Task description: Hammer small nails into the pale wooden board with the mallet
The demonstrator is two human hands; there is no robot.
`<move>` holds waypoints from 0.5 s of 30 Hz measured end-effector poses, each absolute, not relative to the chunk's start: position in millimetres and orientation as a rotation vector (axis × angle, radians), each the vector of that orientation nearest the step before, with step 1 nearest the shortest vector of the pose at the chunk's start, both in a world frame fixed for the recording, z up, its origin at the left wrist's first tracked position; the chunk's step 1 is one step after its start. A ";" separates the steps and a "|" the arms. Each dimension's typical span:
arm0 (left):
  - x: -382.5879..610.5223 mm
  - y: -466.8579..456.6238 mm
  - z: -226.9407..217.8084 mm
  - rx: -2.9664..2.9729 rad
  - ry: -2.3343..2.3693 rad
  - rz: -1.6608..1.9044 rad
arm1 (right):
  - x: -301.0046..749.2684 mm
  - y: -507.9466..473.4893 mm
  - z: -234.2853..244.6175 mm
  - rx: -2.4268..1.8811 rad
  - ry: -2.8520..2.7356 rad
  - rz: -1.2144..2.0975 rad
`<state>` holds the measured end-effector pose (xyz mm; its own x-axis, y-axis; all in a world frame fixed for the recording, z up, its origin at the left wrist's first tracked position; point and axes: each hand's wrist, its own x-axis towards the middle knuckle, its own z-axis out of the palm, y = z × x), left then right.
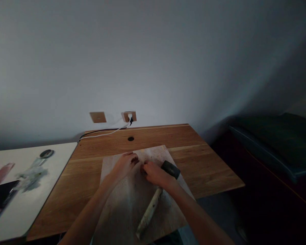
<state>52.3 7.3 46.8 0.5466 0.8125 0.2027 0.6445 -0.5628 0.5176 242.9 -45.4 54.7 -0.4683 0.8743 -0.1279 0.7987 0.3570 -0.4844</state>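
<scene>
Likely a home room: wooden surface [209,166], wall outlet [134,116] above its far edge, cushion [272,139] past its right.

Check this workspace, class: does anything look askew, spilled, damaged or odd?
Slightly: the pale board looks askew, its edges out of line with the wooden table, and it overhangs the front. The mallet lies slantwise on it, partly hidden by the right forearm. No spill is evident.
</scene>
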 end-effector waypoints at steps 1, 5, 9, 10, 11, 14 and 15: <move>50.6 0.3 44.9 2.396 1.143 0.602 | 242.1 -48.0 53.0 -1.523 -2.445 0.752; 41.8 -31.2 27.3 2.370 1.084 0.582 | 239.2 -53.5 45.9 -1.515 -2.373 0.760; 30.7 -56.9 15.1 2.380 1.108 0.612 | 233.0 -55.9 45.7 -1.424 -2.371 0.796; 26.7 -63.5 15.3 2.393 1.112 0.637 | 231.1 -57.8 47.3 -1.389 -2.375 0.803; 22.1 -70.9 16.6 2.413 1.118 0.662 | 229.6 -60.7 49.4 -1.358 -2.368 0.798; 3.7 -98.5 22.2 2.524 1.164 0.695 | 230.7 -78.3 58.2 -1.311 -2.276 0.712; -3.9 -109.3 23.1 2.573 1.188 0.679 | 234.0 -87.4 61.2 -1.309 -2.224 0.662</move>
<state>-3.9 -109.3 23.1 0.5648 0.7630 0.3144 0.6580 -0.6463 0.3864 234.0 -87.4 61.2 -0.4323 0.8886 0.1531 0.6604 0.4276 -0.6172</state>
